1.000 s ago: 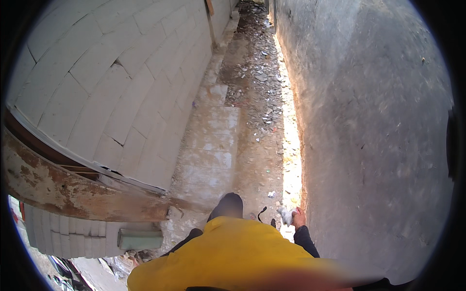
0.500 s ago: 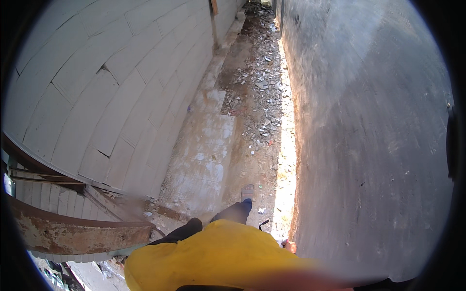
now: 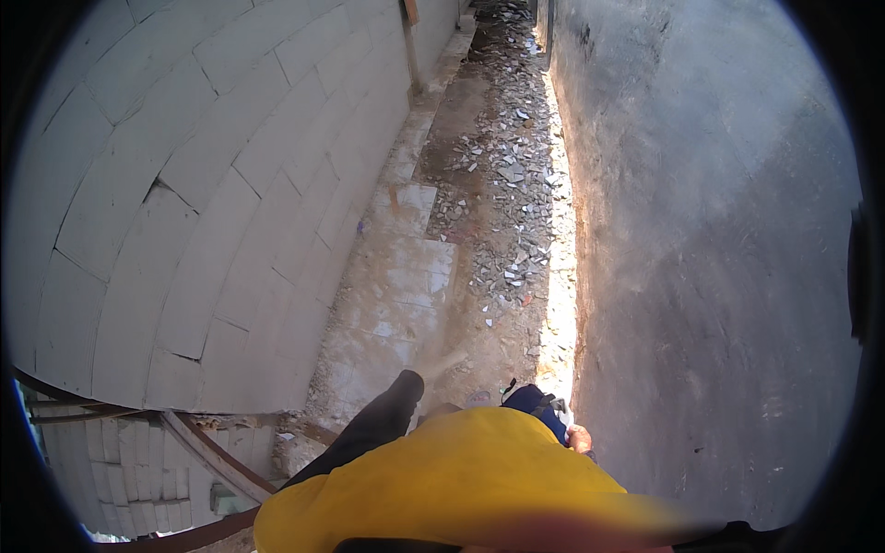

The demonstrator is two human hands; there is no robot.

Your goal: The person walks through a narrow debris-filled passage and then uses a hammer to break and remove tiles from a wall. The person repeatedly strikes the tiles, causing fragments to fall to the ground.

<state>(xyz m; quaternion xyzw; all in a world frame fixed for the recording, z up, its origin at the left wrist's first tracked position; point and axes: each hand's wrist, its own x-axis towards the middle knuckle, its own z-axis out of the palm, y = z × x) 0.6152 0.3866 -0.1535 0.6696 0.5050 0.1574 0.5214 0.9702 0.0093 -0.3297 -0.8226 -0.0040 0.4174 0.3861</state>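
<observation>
At the right edge of my yellow top [image 3: 461,470], my right hand [image 3: 579,439] is closed beside the grey wall. Its fingers are at a white-grey part of a dark blue item [image 3: 533,402] with a small black strap; its kind is unclear. A dark-clothed limb [image 3: 383,415] reaches forward on my left, and no fingers show there. My left hand is not in view. One foot [image 3: 477,398] is partly visible on the ground ahead of my top.
A narrow passage runs ahead between a pale block wall [image 3: 203,194] and a smooth grey wall [image 3: 701,258]. Broken rubble [image 3: 512,175] covers its right side, and worn tiles [image 3: 406,286] line the left. A rusty curved beam [image 3: 217,452] and a stack of blocks [image 3: 120,461] are at lower left.
My view has moved forward along the passage. The right hand has risen further into view, showing more of the dark blue item. The dark-clothed limb on the left reaches further ahead.
</observation>
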